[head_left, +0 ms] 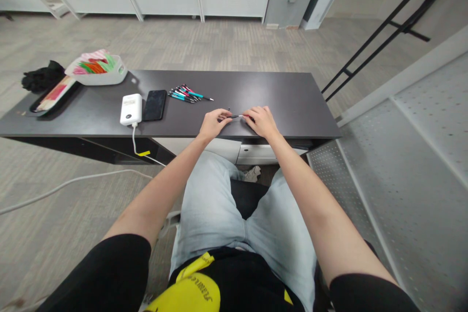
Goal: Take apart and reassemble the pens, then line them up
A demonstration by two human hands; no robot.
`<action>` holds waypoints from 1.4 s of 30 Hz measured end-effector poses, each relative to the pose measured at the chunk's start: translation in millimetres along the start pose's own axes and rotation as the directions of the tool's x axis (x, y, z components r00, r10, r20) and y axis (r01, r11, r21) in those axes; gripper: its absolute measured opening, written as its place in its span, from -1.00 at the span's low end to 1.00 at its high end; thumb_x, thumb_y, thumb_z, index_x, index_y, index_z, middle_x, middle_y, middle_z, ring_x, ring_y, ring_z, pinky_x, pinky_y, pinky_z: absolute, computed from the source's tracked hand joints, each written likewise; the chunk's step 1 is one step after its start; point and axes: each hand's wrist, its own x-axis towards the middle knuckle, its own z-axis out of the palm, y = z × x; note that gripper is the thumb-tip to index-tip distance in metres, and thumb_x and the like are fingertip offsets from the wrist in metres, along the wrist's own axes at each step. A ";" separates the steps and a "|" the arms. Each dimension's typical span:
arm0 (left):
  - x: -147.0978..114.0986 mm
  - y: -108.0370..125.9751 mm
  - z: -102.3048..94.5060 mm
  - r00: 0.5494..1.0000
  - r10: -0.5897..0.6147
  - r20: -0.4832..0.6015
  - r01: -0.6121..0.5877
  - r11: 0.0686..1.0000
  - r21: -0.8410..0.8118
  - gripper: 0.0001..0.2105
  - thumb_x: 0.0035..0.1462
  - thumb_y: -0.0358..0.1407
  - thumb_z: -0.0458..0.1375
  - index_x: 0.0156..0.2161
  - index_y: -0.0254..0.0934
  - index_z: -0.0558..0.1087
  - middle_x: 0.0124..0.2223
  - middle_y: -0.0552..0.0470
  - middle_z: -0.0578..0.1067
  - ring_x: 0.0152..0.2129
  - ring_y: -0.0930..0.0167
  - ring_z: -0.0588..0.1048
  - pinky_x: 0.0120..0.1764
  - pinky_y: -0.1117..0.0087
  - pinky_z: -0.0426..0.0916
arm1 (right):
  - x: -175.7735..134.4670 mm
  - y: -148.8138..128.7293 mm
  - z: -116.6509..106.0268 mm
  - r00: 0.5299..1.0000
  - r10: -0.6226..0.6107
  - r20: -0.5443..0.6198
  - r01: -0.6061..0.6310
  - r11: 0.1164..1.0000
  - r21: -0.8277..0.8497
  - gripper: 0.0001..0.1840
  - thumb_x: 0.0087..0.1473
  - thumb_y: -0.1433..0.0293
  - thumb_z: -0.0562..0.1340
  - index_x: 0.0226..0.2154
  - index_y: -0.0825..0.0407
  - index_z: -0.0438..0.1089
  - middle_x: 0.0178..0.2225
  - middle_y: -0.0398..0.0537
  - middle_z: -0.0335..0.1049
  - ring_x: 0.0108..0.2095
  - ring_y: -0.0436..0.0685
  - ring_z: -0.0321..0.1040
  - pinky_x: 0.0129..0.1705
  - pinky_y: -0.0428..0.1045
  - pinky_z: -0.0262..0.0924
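Close to the table's near edge, my left hand [215,123] pinches a dark, slender pen part [234,116] between thumb and fingers. Facing it, my right hand [261,121] is closed on a red pen part [246,116]. A thin pale piece bridges the short gap between the hands; whether the parts are joined, I cannot tell. Just beyond my left fingertips is a tiny dark piece [229,108]. Several pens [186,93] with turquoise, red and black barrels lie in a loose pile to the left, past my left hand.
On the dark table [285,92], a black phone [154,105] lies beside a white power bank [130,109] with a cable hanging over the edge. Farther left are a white basket [104,79] of colourful items, a black tray [54,97] and a black cloth-like bundle [43,77].
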 end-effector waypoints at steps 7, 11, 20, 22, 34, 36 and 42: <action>-0.8 4.2 -0.7 1.000 -0.003 0.010 0.003 1.000 0.001 -0.84 0.24 -0.38 0.47 -0.26 -0.01 0.67 -0.08 0.03 0.83 -0.10 0.14 0.82 0.19 -0.07 0.72 | -0.6 -1.6 -1.8 0.999 -0.036 0.014 0.035 0.999 0.029 -0.42 0.68 0.03 -0.03 0.08 -0.30 0.71 0.11 0.11 0.75 0.15 0.48 0.54 0.25 0.38 0.23; -1.0 5.1 0.0 0.999 -0.001 0.032 0.001 1.000 0.012 -0.84 0.23 -0.36 0.49 -0.28 0.01 0.66 -0.11 0.04 0.82 -0.11 0.13 0.81 0.20 -0.06 0.70 | -0.2 -1.4 -1.0 0.999 -0.035 0.025 0.034 0.999 0.029 -0.43 0.68 0.02 -0.04 0.10 -0.32 0.70 0.14 0.09 0.75 0.17 0.49 0.54 0.28 0.39 0.23; 1.1 0.4 1.6 1.000 0.010 0.030 -0.010 1.000 0.009 -0.86 0.23 -0.33 0.49 -0.26 0.01 0.66 -0.09 0.01 0.83 -0.11 0.12 0.81 0.20 -0.08 0.71 | 1.1 1.9 6.1 1.000 -0.011 0.028 0.008 0.992 0.125 -0.55 0.50 0.26 0.24 0.33 -0.06 0.53 0.24 0.25 0.71 0.21 0.43 0.55 0.32 0.28 0.29; 1.8 -1.8 1.6 1.000 0.016 0.026 -0.016 1.000 0.006 -0.87 0.23 -0.31 0.49 -0.25 0.01 0.66 -0.09 0.00 0.83 -0.10 0.10 0.81 0.20 -0.10 0.71 | 1.0 3.0 6.2 1.000 -0.019 0.014 0.017 0.990 0.136 -0.61 0.50 0.31 0.20 0.25 -0.08 0.58 0.20 0.24 0.71 0.19 0.42 0.58 0.29 0.27 0.34; 2.5 -11.0 0.9 0.998 0.055 0.036 -0.055 0.998 -0.016 -0.91 0.17 -0.20 0.49 -0.24 0.04 0.69 -0.11 0.02 0.84 -0.11 0.06 0.81 0.19 -0.13 0.73 | 1.6 10.1 11.0 0.995 -0.093 -0.040 0.098 0.984 0.146 -0.48 0.67 0.03 0.09 0.11 -0.20 0.75 0.12 0.17 0.73 0.12 0.48 0.58 0.23 0.33 0.45; 3.0 -12.4 1.2 0.998 0.059 0.036 -0.059 0.998 -0.010 -0.91 0.17 -0.19 0.50 -0.24 0.03 0.69 -0.11 0.02 0.84 -0.12 0.06 0.81 0.18 -0.13 0.73 | 1.5 10.3 12.4 0.995 -0.089 -0.047 0.095 0.984 0.148 -0.55 0.66 0.10 0.14 0.15 -0.11 0.72 0.12 0.20 0.71 0.12 0.46 0.57 0.22 0.29 0.45; 3.2 -16.1 1.9 0.995 0.090 0.031 -0.090 0.996 0.010 -0.90 0.18 -0.21 0.50 -0.23 0.01 0.69 -0.09 -0.03 0.82 -0.13 0.07 0.79 0.16 -0.12 0.72 | -0.6 9.9 12.2 0.996 -0.066 -0.053 0.074 0.981 0.177 -0.71 0.60 0.22 0.26 0.13 -0.05 0.66 0.12 0.19 0.68 0.06 0.38 0.58 0.09 0.16 0.45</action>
